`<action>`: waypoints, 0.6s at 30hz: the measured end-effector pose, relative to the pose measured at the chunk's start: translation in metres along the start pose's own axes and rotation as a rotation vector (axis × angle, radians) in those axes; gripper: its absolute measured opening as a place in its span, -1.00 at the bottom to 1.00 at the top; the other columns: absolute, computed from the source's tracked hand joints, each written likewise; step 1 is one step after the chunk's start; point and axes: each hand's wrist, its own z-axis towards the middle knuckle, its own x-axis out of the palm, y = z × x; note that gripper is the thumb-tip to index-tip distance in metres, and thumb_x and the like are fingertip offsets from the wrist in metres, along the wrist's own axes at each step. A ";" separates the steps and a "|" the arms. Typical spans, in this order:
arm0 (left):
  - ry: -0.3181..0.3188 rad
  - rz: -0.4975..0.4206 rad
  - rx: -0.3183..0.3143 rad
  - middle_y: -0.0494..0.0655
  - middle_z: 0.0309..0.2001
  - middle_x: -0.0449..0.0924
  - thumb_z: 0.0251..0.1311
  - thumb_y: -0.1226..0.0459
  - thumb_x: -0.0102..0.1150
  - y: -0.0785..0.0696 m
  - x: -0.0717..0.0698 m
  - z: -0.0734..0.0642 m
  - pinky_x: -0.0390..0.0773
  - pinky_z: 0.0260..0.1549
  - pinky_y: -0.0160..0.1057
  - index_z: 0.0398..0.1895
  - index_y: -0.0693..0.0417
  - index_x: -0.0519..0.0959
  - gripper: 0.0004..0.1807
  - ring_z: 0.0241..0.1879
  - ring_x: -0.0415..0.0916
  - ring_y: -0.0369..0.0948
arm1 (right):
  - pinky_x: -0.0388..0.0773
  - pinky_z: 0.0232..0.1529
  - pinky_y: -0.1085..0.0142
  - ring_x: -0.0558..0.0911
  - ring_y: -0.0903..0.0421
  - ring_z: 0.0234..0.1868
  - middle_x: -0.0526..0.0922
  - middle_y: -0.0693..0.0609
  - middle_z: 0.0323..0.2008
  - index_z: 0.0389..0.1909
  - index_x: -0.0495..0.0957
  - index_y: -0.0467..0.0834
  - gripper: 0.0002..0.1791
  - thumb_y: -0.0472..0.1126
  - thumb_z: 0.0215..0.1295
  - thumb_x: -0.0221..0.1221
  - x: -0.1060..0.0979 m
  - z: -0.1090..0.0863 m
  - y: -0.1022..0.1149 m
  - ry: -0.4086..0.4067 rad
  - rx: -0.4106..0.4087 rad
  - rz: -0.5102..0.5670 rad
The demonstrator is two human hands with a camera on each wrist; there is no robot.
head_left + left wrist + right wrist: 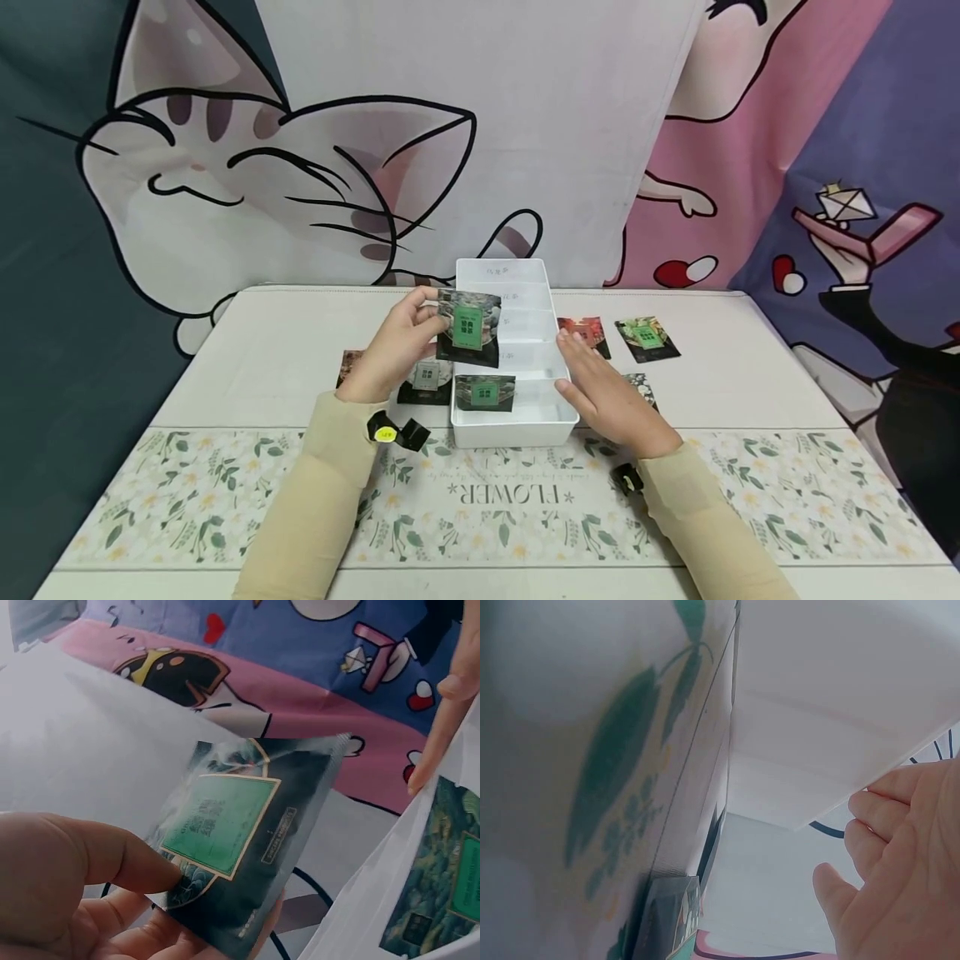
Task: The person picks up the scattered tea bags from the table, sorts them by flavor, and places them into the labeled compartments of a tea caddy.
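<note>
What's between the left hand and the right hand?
In the head view: the box, a green-label packet in its nearest compartment, and a second packet pinched by the left hand.

Head view: bright, even | left-wrist: dimmer | right-wrist: hazy, printed leaf (616, 754) seemingly blurred
</note>
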 end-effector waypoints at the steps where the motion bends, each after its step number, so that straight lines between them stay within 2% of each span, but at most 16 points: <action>1: -0.002 0.009 0.009 -0.13 -0.30 0.42 0.43 0.44 -0.06 0.000 0.001 -0.001 0.37 -0.45 -0.35 0.20 0.17 0.34 -0.69 -0.43 0.26 -0.28 | -0.03 0.55 -0.12 -0.10 -0.14 0.61 -0.04 -0.16 0.61 0.62 -0.12 -0.22 -0.25 0.08 0.65 -0.15 0.000 0.000 0.000 -0.001 -0.003 -0.002; 5: -0.011 0.046 0.025 -0.12 -0.26 0.49 0.43 0.43 -0.02 -0.002 0.006 -0.005 0.54 -0.25 -0.26 0.16 0.21 0.38 -0.71 -0.28 0.39 -0.24 | -0.02 0.55 -0.12 -0.09 -0.14 0.61 -0.03 -0.15 0.61 0.62 -0.11 -0.22 -0.25 0.07 0.64 -0.14 0.000 0.000 0.000 -0.005 -0.001 -0.003; 10: -0.022 0.086 0.015 -0.07 -0.19 0.49 0.42 0.40 0.03 -0.004 0.007 -0.008 0.60 -0.03 -0.13 0.18 0.19 0.39 -0.69 -0.19 0.47 -0.19 | -0.03 0.55 -0.11 -0.09 -0.14 0.61 -0.06 -0.11 0.62 0.62 -0.11 -0.21 -0.25 0.08 0.64 -0.14 0.001 -0.001 0.000 -0.003 0.007 -0.001; 15: -0.006 0.116 0.016 -0.02 -0.10 0.53 0.41 0.39 0.06 -0.004 0.009 -0.013 0.62 0.06 -0.09 0.22 0.17 0.42 -0.65 -0.08 0.57 -0.19 | -0.03 0.55 -0.12 -0.12 -0.10 0.62 -0.09 -0.08 0.63 0.63 -0.13 -0.18 -0.25 0.10 0.64 -0.16 0.002 -0.001 0.000 0.002 0.009 0.007; 18: 0.018 0.125 0.040 0.04 -0.07 0.57 0.40 0.41 0.06 -0.003 0.009 -0.016 0.64 0.01 -0.12 0.20 0.18 0.43 -0.66 -0.07 0.62 -0.17 | -0.04 0.55 -0.10 -0.11 -0.12 0.62 -0.08 -0.09 0.62 0.63 -0.13 -0.18 -0.24 0.10 0.64 -0.15 0.001 -0.001 0.000 -0.001 0.004 0.000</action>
